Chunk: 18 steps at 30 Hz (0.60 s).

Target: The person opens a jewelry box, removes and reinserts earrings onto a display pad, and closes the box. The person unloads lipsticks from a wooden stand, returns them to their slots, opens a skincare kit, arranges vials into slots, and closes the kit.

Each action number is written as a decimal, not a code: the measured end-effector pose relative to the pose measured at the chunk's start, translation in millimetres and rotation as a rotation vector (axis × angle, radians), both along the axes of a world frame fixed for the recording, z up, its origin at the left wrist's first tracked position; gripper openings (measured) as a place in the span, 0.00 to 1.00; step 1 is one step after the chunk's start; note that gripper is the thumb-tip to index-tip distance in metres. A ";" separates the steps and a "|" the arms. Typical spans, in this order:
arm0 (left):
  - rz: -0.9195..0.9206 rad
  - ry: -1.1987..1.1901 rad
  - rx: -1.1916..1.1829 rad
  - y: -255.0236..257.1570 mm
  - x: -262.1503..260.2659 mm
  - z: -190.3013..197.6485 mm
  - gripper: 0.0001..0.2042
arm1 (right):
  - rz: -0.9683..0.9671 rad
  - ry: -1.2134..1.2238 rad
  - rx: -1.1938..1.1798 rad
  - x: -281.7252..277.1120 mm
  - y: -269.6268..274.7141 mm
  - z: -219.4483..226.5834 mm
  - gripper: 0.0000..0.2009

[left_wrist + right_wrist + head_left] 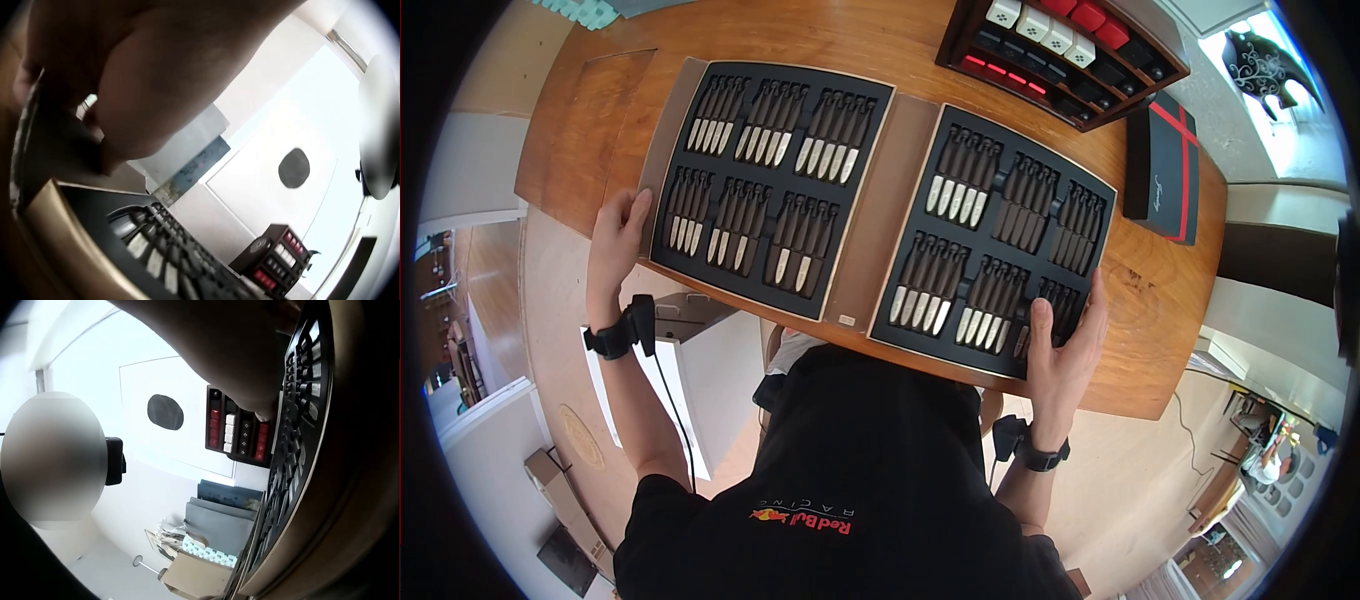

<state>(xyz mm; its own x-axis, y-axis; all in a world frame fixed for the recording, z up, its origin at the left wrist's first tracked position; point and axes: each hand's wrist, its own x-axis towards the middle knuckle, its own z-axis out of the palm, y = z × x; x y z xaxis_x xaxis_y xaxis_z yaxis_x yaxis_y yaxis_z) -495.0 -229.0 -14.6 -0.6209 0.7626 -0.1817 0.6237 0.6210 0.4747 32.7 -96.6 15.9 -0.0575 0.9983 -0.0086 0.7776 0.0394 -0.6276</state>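
Observation:
A wide brown folding case (878,200) lies spread like a book along the near side of a wooden table. Its left tray (735,283) and right tray (945,348) are black and hold rows of slim dark sticks, many with pale lower ends. My left hand (617,240) pinches the cover's outer left flap, thumb on the upper side; in the left wrist view, its fingers wrap that edge. Across the case, my right hand (1062,365) grips the right tray's near right corner. Its thumb lies over the last group of sticks, partly hiding them, with the fingers along the outer side.
A dark wooden rack (1050,75) with red, white and black blocks stands behind the case. Right of it sits a black box (1160,165) with a red ribbon. The wooden table (1145,340) ends close to the torso, with a white cabinet (730,380) below.

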 end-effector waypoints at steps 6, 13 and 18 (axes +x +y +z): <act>0.095 0.450 0.217 -9.2 -15.8 53.7 0.15 | 0.160 0.145 -0.006 -42.0 -6.1 8.7 0.38; 0.040 0.608 0.434 -0.1 71.3 182.8 0.17 | 0.396 0.345 -0.094 -118.6 17.2 -4.7 0.35; -0.304 0.276 0.433 38.3 207.4 144.1 0.25 | 0.442 0.287 -0.052 -146.6 20.5 -12.9 0.35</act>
